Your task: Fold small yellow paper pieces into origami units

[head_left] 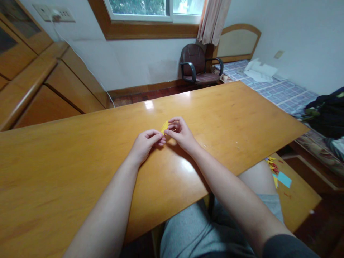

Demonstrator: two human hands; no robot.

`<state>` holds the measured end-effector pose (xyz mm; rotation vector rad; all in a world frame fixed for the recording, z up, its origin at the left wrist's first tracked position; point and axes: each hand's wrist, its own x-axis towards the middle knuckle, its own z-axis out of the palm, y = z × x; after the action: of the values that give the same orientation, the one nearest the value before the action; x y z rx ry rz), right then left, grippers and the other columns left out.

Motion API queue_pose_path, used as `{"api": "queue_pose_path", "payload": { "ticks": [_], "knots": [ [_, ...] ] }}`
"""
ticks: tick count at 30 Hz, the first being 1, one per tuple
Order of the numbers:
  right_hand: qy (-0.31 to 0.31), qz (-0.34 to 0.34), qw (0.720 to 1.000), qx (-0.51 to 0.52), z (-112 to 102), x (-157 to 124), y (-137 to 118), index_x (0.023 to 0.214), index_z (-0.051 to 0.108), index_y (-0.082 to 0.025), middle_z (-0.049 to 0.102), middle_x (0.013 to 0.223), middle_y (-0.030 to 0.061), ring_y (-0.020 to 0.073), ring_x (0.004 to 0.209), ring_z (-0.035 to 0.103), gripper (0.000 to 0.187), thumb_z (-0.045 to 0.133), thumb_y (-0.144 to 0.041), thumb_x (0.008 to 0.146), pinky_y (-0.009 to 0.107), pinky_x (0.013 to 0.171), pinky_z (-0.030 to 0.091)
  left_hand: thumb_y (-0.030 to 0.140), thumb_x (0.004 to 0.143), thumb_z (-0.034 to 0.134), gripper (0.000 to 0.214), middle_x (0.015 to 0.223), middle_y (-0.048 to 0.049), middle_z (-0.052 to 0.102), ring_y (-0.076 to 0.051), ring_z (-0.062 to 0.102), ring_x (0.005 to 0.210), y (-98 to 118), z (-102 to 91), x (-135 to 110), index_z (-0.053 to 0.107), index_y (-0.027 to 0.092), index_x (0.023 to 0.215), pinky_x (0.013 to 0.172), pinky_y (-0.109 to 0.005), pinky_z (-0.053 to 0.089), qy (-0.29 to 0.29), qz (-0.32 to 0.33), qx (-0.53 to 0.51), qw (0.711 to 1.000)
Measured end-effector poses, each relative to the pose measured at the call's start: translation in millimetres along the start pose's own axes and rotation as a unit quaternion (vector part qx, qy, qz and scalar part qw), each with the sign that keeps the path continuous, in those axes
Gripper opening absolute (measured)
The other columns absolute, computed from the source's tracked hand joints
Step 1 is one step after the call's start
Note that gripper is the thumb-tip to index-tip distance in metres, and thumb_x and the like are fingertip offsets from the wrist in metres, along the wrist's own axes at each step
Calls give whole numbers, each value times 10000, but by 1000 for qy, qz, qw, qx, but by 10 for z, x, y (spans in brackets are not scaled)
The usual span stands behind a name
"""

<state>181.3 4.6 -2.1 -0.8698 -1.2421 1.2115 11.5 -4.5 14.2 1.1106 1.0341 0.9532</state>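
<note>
A small piece of folded yellow paper (165,127) is held up just above the wooden table (80,154), between my two hands. My left hand (148,142) pinches its lower left end between thumb and fingers. From the other side, my right hand (180,132) grips the paper with its thumb below and its curled fingers above. The fingers cover part of the paper, so its full folded shape cannot be made out.
To the right, a lower wooden bench (301,193) bears yellow and red folded paper pieces (272,165) and a light blue paper sheet (284,180). Beyond the table stand a brown armchair (194,59) and a bed (285,89). A wooden cabinet (67,89) is at the left.
</note>
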Motion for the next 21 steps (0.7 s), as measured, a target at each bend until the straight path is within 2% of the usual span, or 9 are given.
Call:
{"api": "queue_pose_path", "payload": {
  "ticks": [21],
  "knots": [
    [-4,4,1000,10,1,-8,-40,1018,476,-247,600,798,-47,141,804,605,414,748,-288,709,308,793,468,388,658,841,299,680,-42,714,-130,646,600,-11,0,1,706,144,767,611,-239,501,9,-5,24,1000]
  ]
}}
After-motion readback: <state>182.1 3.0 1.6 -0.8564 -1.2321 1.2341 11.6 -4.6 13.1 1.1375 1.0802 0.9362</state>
